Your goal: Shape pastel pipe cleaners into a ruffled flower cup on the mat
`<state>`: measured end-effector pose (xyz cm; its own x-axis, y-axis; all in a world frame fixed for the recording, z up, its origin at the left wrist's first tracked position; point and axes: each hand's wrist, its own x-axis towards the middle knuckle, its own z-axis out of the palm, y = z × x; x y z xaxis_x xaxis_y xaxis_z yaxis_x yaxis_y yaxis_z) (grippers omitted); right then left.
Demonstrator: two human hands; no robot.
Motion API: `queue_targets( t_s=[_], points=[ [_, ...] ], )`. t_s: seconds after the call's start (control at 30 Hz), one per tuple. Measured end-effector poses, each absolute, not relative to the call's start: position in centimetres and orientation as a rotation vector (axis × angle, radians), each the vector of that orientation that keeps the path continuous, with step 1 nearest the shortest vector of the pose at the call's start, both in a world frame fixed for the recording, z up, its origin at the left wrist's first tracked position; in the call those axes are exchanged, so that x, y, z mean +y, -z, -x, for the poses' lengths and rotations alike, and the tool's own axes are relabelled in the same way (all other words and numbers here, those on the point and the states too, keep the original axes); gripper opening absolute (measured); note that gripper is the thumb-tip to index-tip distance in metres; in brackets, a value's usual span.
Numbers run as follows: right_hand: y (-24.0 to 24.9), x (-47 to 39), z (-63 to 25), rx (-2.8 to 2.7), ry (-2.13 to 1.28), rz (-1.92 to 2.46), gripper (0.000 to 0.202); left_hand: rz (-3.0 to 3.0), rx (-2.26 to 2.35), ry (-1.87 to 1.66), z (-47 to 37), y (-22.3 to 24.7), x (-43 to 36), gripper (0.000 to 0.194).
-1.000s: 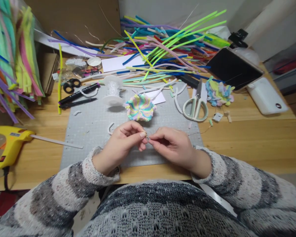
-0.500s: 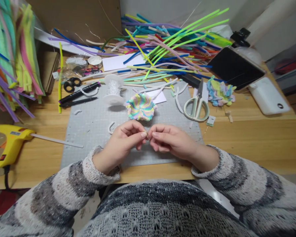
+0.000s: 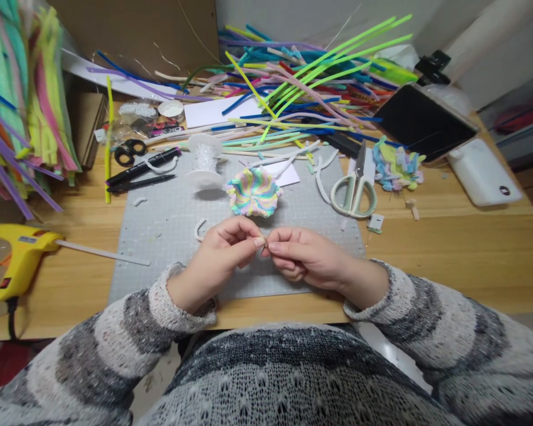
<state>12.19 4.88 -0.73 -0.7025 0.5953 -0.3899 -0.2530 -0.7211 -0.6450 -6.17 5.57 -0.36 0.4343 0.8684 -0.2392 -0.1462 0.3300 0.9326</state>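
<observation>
My left hand (image 3: 228, 248) and my right hand (image 3: 308, 254) meet over the cutting mat (image 3: 169, 225), fingertips almost touching. Each is closed in a pinch between thumb and index finger. Between the tips is a tiny, thin golden-brown piece (image 3: 265, 242), too small to name. Just beyond my fingers sits a ruffled pastel pipe-cleaner flower (image 3: 254, 192), cupped in shape. Behind it to the left stands a spool of clear thread (image 3: 204, 161). A short bent white pipe cleaner (image 3: 199, 229) lies beside my left hand.
Scissors with pale handles (image 3: 353, 192) lie right of the mat's middle, near a second pastel ruffled piece (image 3: 398, 164). A yellow glue gun (image 3: 22, 257) rests at left. Pipe cleaners (image 3: 302, 83) pile up at the back. A dark-screened tablet (image 3: 426, 121) and a white power bank (image 3: 486, 173) lie at right.
My right hand has shifted slightly, its lower fingers curling in more. The small white tag near the scissors has moved a little left. My left hand stays in place.
</observation>
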Motion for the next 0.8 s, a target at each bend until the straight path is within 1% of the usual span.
queue_targets(
  t_s=[0.1,0.2,0.27,0.4,0.47,0.57,0.67,0.8],
  points=[
    [0.9,4.9,-12.1,-0.788,-2.385,0.843,0.017,-1.030,0.879,-0.783,6.2,0.3,5.5,0.014],
    [0.9,4.9,-11.9,-0.859,-2.273,0.891,0.019,-1.104,0.879,-0.790,6.1,0.2,5.6,0.014],
    [0.8,4.8,-11.9,-1.009,-2.086,0.965,0.018,-1.201,0.898,-0.797,6.1,0.2,5.7,0.014],
    [0.4,4.5,-12.2,-1.492,-1.483,1.131,0.014,-1.431,0.936,-0.831,6.2,0.2,5.8,0.014],
    [0.3,4.3,-12.5,-1.711,-1.209,1.148,0.013,-1.522,0.945,-0.841,6.2,0.1,5.7,0.013],
    [0.2,4.0,-12.8,-1.950,-0.893,1.105,0.015,-1.614,0.959,-0.862,6.2,-0.1,5.6,0.011],
    [0.2,3.9,-13.0,-2.078,-0.712,1.055,0.017,-1.664,0.979,-0.883,6.3,-0.2,5.6,0.010],
    [0.2,3.9,-13.1,-2.163,-0.633,1.035,0.019,-1.740,1.025,-0.892,6.5,-0.1,5.6,0.006]
  ],
)
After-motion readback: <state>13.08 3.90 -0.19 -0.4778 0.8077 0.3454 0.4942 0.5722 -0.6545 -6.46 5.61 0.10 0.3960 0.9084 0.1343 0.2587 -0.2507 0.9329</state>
